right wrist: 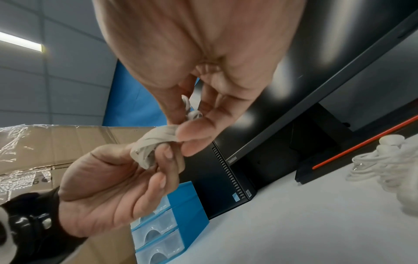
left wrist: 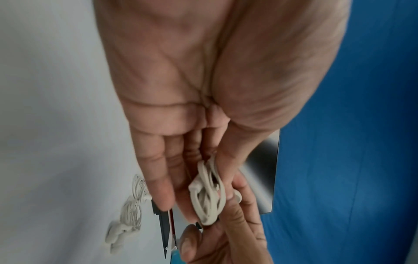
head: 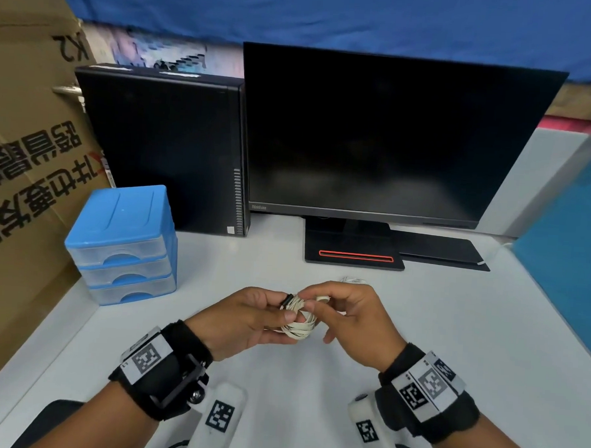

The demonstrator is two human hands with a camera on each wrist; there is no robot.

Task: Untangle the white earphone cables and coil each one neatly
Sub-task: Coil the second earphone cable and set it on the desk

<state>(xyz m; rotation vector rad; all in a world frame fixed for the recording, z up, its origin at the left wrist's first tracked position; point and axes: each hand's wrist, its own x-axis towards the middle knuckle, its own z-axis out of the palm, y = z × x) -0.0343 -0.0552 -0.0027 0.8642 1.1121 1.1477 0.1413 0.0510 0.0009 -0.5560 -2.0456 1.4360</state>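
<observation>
Both hands hold one coiled white earphone cable [head: 301, 318] above the white desk [head: 313, 379], a little in front of the monitor stand. My left hand [head: 265, 314] grips the coil [left wrist: 207, 192] between thumb and fingers. My right hand [head: 330, 308] pinches the top of the same coil [right wrist: 153, 141] with thumb and forefinger. A dark plug [head: 286, 299] sticks out at the coil's upper left. A second white earphone bundle [head: 352, 280] lies on the desk behind my right hand, and shows too in the left wrist view as bundle [left wrist: 130, 212] and in the right wrist view as bundle [right wrist: 384, 166].
A black monitor [head: 387, 136] on its stand [head: 354, 254] and a black computer case [head: 161, 148] fill the back of the desk. A blue drawer unit [head: 125, 242] stands at the left by a cardboard box [head: 28, 141]. A blue partition [head: 574, 238] bounds the right.
</observation>
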